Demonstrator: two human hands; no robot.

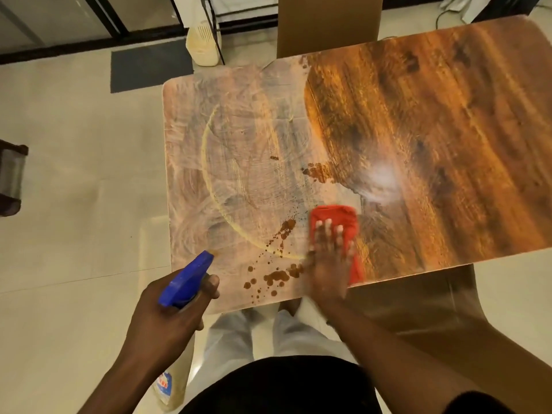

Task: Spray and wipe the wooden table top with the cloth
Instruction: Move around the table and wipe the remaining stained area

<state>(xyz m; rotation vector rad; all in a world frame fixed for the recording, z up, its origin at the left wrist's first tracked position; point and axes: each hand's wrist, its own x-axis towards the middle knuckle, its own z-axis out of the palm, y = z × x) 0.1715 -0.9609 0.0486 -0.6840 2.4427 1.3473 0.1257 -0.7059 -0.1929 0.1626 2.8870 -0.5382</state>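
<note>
The wooden table top point(418, 138) fills the centre and right of the head view. Its left half is dull and whitish with smears; its right half shines warm brown. Wet droplets point(277, 276) dot the near edge. My right hand point(328, 261) lies flat with fingers spread on a red cloth point(334, 218), pressing it on the table near the front edge. My left hand point(167, 312) grips a spray bottle with a blue trigger head point(186, 279) just off the table's near-left corner, nozzle pointing toward the table.
A brown chair back point(328, 25) stands at the table's far side and another chair seat point(418, 309) sits near right. A cream appliance point(204, 43) and dark mat point(149, 67) lie on the tiled floor beyond. A dark object point(12, 180) is at the left edge.
</note>
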